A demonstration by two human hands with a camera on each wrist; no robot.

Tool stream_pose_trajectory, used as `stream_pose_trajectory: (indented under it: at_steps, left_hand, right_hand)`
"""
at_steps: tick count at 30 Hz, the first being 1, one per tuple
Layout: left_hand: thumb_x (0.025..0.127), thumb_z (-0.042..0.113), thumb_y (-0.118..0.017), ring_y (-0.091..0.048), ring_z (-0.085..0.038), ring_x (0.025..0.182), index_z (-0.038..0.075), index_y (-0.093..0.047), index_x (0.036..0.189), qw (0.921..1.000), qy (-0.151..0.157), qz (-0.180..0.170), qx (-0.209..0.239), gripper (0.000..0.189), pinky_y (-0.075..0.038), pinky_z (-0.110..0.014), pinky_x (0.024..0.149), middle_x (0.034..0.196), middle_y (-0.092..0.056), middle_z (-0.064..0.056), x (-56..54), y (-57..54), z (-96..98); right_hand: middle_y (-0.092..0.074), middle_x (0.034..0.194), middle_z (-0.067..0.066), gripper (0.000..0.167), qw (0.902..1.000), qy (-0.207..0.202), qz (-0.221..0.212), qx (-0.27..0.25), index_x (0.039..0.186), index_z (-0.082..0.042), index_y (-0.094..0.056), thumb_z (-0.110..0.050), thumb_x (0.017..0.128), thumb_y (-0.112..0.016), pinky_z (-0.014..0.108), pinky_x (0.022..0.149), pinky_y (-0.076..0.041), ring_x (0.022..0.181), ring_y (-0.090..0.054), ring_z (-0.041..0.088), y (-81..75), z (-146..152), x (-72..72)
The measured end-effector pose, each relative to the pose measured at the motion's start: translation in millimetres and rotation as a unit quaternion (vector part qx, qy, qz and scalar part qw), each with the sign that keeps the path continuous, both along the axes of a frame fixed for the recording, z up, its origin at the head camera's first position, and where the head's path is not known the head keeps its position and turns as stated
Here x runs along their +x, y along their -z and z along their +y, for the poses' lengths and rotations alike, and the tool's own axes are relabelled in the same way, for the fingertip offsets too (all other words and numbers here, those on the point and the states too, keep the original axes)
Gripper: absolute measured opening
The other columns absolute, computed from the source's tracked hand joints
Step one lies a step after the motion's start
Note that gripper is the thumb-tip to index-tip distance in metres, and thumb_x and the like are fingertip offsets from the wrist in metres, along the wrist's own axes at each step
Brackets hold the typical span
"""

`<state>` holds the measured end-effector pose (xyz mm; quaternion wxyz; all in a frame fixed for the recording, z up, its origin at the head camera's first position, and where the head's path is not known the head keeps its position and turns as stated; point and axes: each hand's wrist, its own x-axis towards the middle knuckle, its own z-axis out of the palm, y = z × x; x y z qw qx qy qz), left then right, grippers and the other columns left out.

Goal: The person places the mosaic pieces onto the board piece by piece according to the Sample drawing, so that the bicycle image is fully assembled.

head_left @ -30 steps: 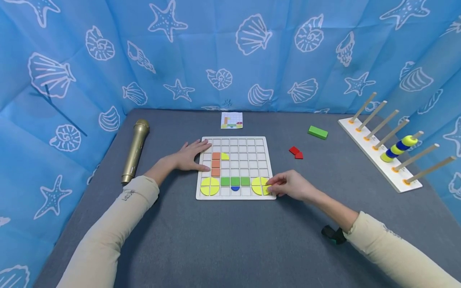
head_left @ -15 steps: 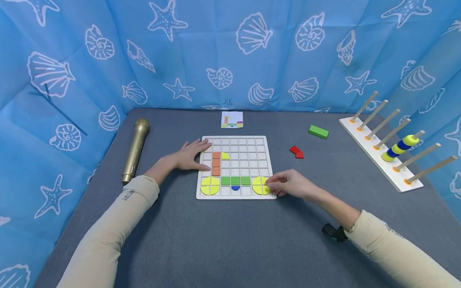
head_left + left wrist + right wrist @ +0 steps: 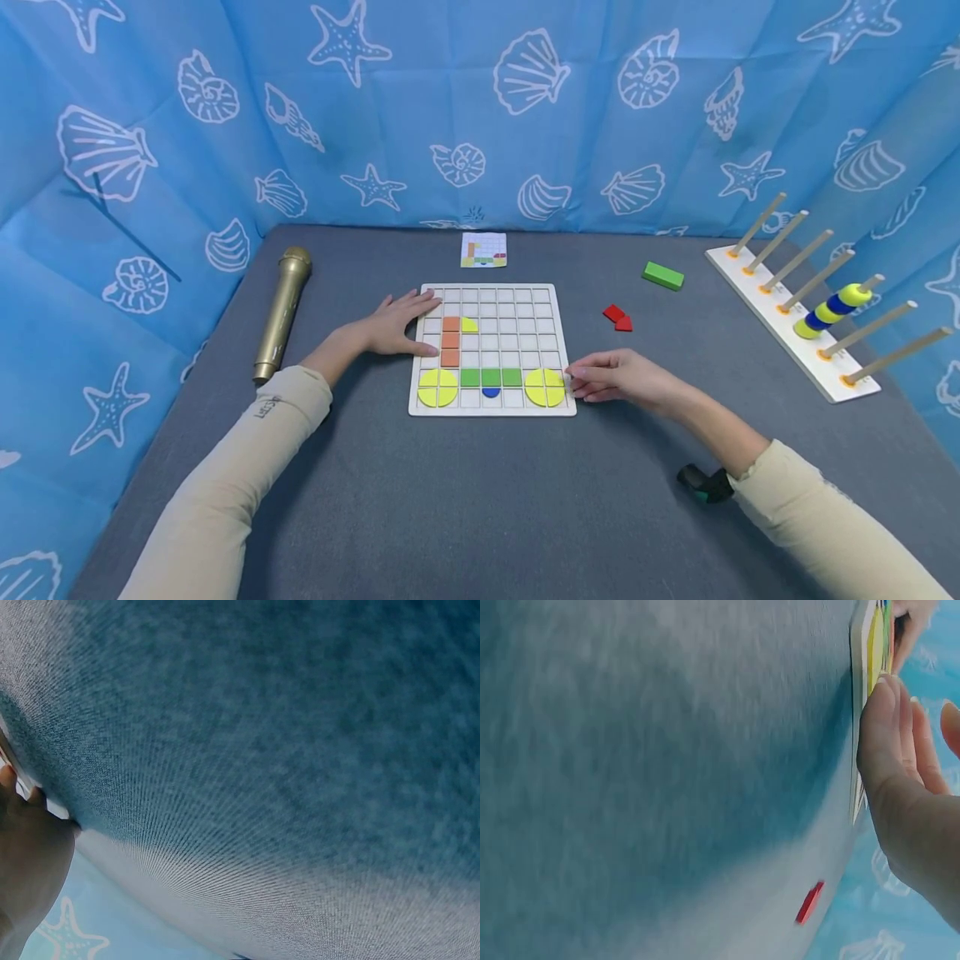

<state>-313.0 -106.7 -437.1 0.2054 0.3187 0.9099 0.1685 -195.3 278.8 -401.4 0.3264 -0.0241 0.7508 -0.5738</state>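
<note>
A white grid board [image 3: 508, 321] lies on the table, holding flat coloured pieces. My left hand [image 3: 395, 327] rests spread on its left edge. At the lower right edge is my right hand [image 3: 626, 382], fingers loosely extended and nothing seen between them. Just left of those fingertips, quarter pieces form a yellow circle [image 3: 544, 387]; a matching yellow circle [image 3: 437, 388] fills the lower left corner. Between the circles runs a row of green squares [image 3: 490, 378] above a blue half circle [image 3: 491, 392]. Orange squares [image 3: 450, 340] stack upward, with a yellow quarter piece [image 3: 468, 325] beside the top one.
Behind the board lies a small pattern card [image 3: 483, 250]. Two red pieces [image 3: 618, 317] and a green block [image 3: 662, 276] are to the right. A peg stand [image 3: 795, 321] with yellow and blue beads stands far right, a gold microphone [image 3: 282, 317] far left.
My right hand has let go of the lower right yellow quarter piece and drawn back to the right, uncovering the whole circle. The left hand has stayed on the board.
</note>
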Motion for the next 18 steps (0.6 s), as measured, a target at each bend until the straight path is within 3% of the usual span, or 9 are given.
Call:
stream_pose_trajectory:
  at_steps: [7, 18]
  left_hand:
    - [0.086, 0.056, -0.063, 0.003, -0.028, 0.144, 0.016, -0.014, 0.155, 1.0000, 0.001, 0.001, 0.001, 0.093, 0.005, -0.056, 0.110, 0.159, -0.005, -0.007, 0.8, -2.0, 0.3]
    - [0.084, 0.060, -0.063, 0.000, -0.030, 0.144, 0.013, -0.017, 0.154, 1.0000, 0.001, 0.006, 0.006, 0.096, 0.003, -0.056, 0.110, 0.159, -0.007, -0.009, 2.0, -1.9, -0.3]
  right_hand:
    - [-0.063, 0.117, 0.018, 0.055, 0.9982, 0.059, 0.000, -0.012, 0.135, 0.013, -0.044, -0.026, 0.097, -0.058, 0.034, 0.090, -0.049, 0.100, -0.064, 0.019, -6.7, 28, -13.7]
    - [-0.067, 0.108, 0.002, 0.063, 0.9861, 0.156, -0.006, -0.056, 0.142, 0.011, -0.032, -0.026, 0.098, -0.057, 0.032, 0.093, -0.046, 0.100, -0.064, 0.010, -6.5, 75, -38.3]
